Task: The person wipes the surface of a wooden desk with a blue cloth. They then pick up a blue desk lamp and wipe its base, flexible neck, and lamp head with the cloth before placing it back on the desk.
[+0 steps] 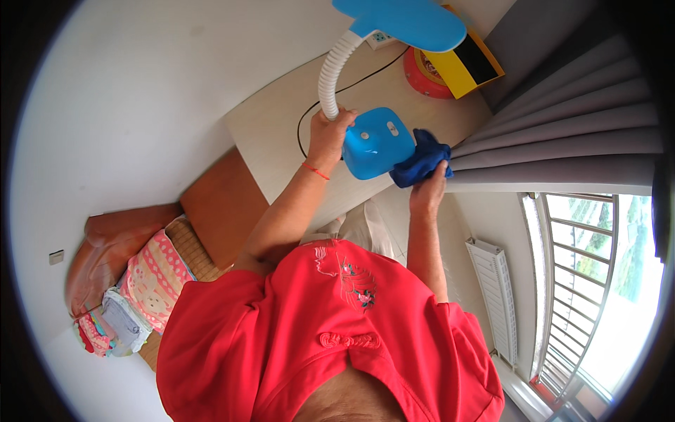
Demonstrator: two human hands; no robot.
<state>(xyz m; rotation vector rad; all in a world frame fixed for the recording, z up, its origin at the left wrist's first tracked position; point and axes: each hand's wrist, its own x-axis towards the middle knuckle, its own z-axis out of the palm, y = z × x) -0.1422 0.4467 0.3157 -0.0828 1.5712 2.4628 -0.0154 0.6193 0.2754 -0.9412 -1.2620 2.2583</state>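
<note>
My left hand [329, 138] is closed around the lower end of a desk lamp's white corrugated gooseneck [331, 79], where it meets the blue base [377, 145]. The lamp's blue head [416, 24] hangs over the back of the table. A dark blue cloth [422, 158] is gripped in my right hand [430, 190], against or just beside the base's right edge. Part of the base's left side is hidden by my left hand. Whether the base rests on the table or is tilted up, I cannot tell.
A black cord [300, 126] curves across the pale table [253, 132]. Behind the lamp sit a round red tin [422, 79] and a yellow box [466, 74]. Grey curtains [559, 142] border the right side, above a radiator [493, 295]. A bed with folded cloths [126, 316] lies left.
</note>
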